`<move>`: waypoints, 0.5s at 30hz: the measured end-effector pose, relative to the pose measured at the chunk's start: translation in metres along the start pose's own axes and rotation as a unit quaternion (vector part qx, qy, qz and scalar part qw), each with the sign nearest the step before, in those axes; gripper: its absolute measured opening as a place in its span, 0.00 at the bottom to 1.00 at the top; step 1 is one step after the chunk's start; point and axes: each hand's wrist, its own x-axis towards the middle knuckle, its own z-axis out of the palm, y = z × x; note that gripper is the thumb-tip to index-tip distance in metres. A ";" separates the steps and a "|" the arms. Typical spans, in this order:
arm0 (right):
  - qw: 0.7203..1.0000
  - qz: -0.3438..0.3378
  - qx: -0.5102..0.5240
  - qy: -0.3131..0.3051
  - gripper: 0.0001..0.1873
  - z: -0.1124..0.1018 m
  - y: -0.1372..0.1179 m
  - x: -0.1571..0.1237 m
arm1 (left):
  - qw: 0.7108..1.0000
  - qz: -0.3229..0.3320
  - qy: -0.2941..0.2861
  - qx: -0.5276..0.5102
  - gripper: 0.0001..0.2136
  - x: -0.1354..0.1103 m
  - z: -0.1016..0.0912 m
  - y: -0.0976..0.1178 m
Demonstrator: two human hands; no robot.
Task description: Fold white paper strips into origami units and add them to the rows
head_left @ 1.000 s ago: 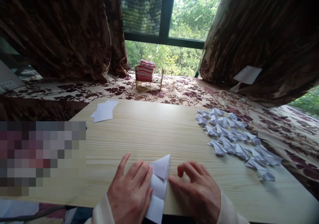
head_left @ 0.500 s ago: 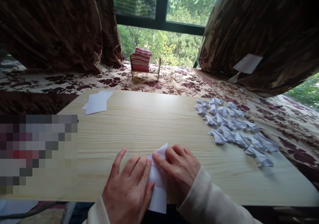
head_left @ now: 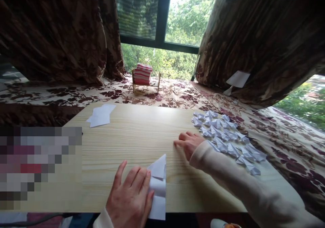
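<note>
A folded strip of white paper (head_left: 157, 187) lies at the table's front edge, its far end creased to a slanted point. My left hand (head_left: 130, 194) rests flat on the paper's left side, fingers stretched and the little finger raised. Farther forward and to the right, my right hand (head_left: 188, 143) is held low by the table, index finger extended and the others loosely bent, with nothing seen in it. Just beyond it spread several folded white paper pieces (head_left: 215, 132), a few partly hidden by the sleeve.
Flat white paper sheets (head_left: 101, 115) lie at the far left of the wooden table (head_left: 132, 130). Behind it, a small wooden rack (head_left: 146, 87) holds folded striped cloths (head_left: 142, 74) on a flowered cover. A white lamp (head_left: 238, 79) stands at right. A blurred patch hides the left.
My right hand has let go of the folded paper and moved forward and right, towards the folded pieces. My left hand stays on the paper. The camera view has tilted upward.
</note>
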 end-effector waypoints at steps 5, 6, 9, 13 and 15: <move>0.980 -0.039 0.192 -0.014 0.15 -0.007 -0.014 0.010 | 0.995 -0.051 -0.035 -0.073 0.12 0.008 -0.010 -0.010; 0.978 -0.041 0.203 -0.024 0.13 -0.006 -0.020 0.011 | 0.991 -0.069 -0.048 -0.102 0.12 0.012 -0.014 -0.017; 0.973 -0.054 0.225 -0.019 0.06 -0.004 -0.030 0.011 | 0.965 -0.137 -0.066 -0.214 0.13 0.033 -0.022 -0.037; 0.955 -0.070 0.287 0.003 0.03 -0.002 -0.025 0.015 | 0.896 -0.240 -0.093 -0.362 0.13 0.069 -0.015 -0.052; 0.930 -0.037 0.365 -0.026 0.03 -0.002 -0.016 0.023 | 0.846 -0.275 -0.138 -0.437 0.14 0.086 -0.004 -0.051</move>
